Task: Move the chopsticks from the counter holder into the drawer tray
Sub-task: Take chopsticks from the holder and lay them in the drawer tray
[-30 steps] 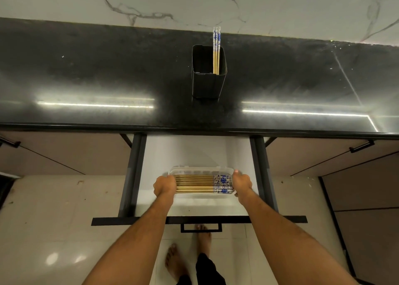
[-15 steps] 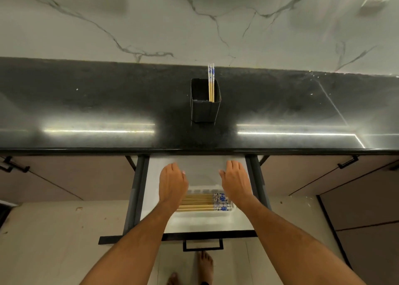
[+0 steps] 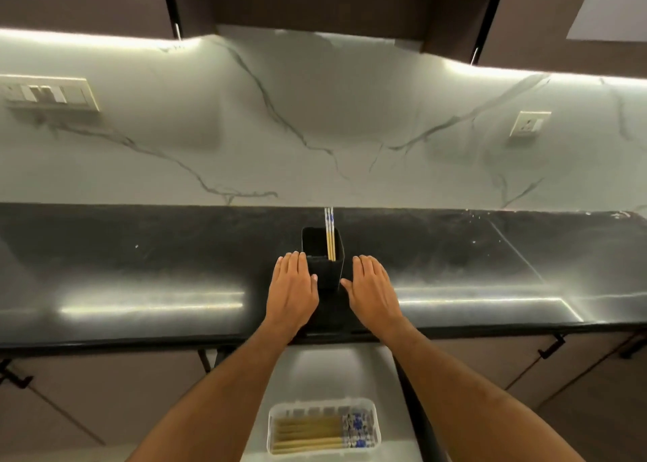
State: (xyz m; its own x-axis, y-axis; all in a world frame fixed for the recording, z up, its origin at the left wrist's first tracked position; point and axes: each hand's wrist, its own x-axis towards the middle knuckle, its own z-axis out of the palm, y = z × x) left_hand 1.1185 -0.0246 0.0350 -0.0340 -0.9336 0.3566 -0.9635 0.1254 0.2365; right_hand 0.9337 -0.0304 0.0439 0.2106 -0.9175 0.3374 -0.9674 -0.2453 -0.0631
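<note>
My left hand (image 3: 292, 288) and right hand (image 3: 374, 288), fingers straight and holding nothing, flank the black holder (image 3: 324, 269); I should steady it and pinch the last chopsticks (image 3: 330, 232) near their patterned tops.

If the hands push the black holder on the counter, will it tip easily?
Probably somewhat. The black holder looks tall for its narrow base, and the two chopsticks lean at one side. On the glossy counter it may slide first.

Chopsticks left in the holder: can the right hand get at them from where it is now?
Probably yes. The right hand lies open just right of the black holder, and the chopsticks stand well above its rim with nothing over them. The left hand stays on the other side.
</note>
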